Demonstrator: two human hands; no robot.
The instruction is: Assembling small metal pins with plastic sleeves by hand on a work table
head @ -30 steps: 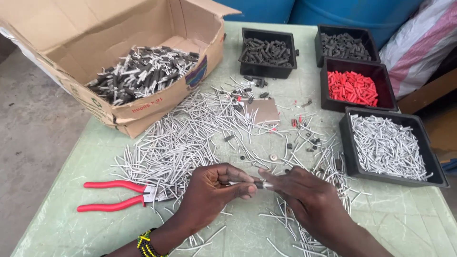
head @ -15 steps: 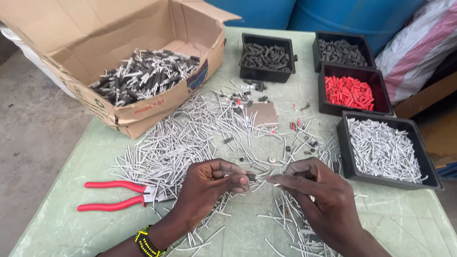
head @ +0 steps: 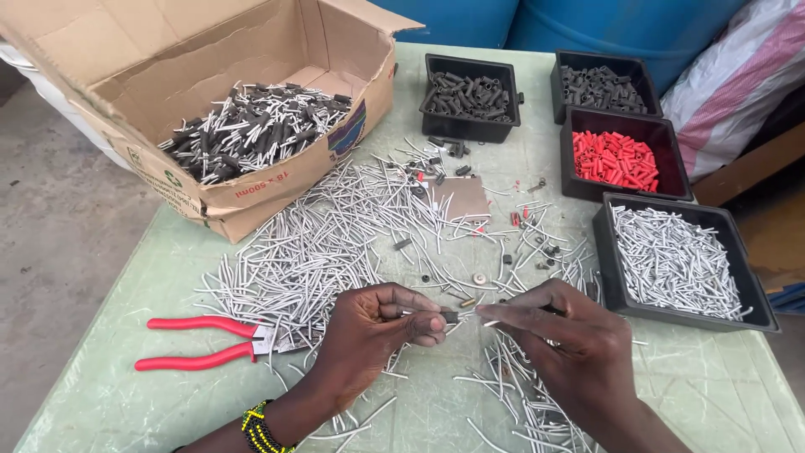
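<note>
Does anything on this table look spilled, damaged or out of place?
Yes. Grey pins lie loose across the table instead of in the tray. The cardboard box lies tipped on its side, its front edge torn. A few red sleeves sit stray outside their tray.

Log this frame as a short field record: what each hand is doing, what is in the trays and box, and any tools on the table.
left hand: pinches a small dark sleeve on a thin white wire
right hand: pinches another white wire, tip toward the sleeve
table: pale green, strewn with loose white wires
pliers: red handles, lying left of the hands
cardboard box: holds wires with dark sleeves
trays: two with dark sleeves, one red sleeves, one white wires
</note>
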